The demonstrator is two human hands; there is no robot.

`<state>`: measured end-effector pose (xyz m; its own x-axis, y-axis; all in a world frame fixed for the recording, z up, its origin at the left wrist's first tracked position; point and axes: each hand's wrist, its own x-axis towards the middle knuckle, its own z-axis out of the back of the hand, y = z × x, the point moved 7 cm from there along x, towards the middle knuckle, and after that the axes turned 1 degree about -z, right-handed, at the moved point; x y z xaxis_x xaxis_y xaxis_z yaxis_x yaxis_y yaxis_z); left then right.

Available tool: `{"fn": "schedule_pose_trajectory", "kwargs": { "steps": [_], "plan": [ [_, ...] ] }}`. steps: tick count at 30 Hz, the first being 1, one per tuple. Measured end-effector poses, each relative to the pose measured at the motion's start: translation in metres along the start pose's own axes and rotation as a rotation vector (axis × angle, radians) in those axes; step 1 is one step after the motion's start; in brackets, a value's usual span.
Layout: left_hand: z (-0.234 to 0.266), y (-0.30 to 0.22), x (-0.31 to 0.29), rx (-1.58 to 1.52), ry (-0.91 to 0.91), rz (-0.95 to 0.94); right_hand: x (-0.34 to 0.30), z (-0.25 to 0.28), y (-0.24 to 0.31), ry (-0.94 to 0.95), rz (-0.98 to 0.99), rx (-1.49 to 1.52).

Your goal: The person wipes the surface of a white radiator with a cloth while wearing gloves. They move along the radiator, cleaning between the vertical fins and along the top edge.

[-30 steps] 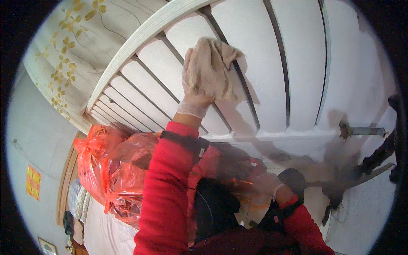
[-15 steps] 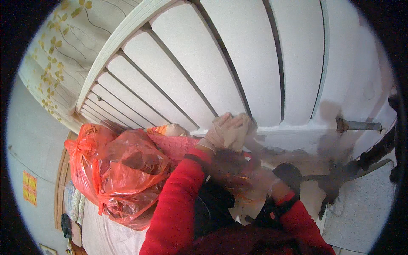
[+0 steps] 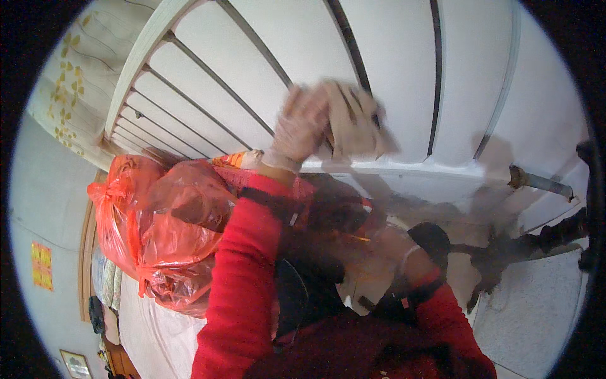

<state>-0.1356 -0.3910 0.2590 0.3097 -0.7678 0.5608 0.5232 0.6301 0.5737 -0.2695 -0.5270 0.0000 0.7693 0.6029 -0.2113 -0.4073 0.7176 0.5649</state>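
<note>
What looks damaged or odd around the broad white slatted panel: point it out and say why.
The grey, tube-shaped, metal-looking bar near the lower right of the broad white slatted panel looks odd: its left end is brown and rough-looking, unlike its grey length, perhaps from rust or dirt.

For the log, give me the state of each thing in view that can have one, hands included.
Left hand: gloved, gripping the cloth
Beige cloth: held, motion-blurred, in front of the slats; contact unclear
Right hand: held low, blurred; grip unclear
Red plastic bags: filled, knotted
White slats: gapped
Patterned curtain: hanging
</note>
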Motion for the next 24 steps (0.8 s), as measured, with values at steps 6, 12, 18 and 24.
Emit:
{"fn": "schedule_pose_trajectory", "kwargs": {
  "steps": [6,12,18,24],
  "plan": [
    [0.004,0.012,0.013,-0.158,-0.405,0.411,0.004,-0.003,-0.002,-0.031,-0.013,0.023],
    [-0.035,-0.050,-0.030,-0.261,-0.269,0.457,0.008,-0.015,-0.011,-0.038,0.077,0.041],
    [-0.035,-0.095,-0.065,-0.588,-0.152,0.679,0.019,-0.045,-0.042,-0.034,-0.021,0.523],
    [0.003,-0.025,-0.060,-0.467,-0.126,0.674,0.017,-0.034,-0.030,-0.034,0.037,0.409]
  ]
}}
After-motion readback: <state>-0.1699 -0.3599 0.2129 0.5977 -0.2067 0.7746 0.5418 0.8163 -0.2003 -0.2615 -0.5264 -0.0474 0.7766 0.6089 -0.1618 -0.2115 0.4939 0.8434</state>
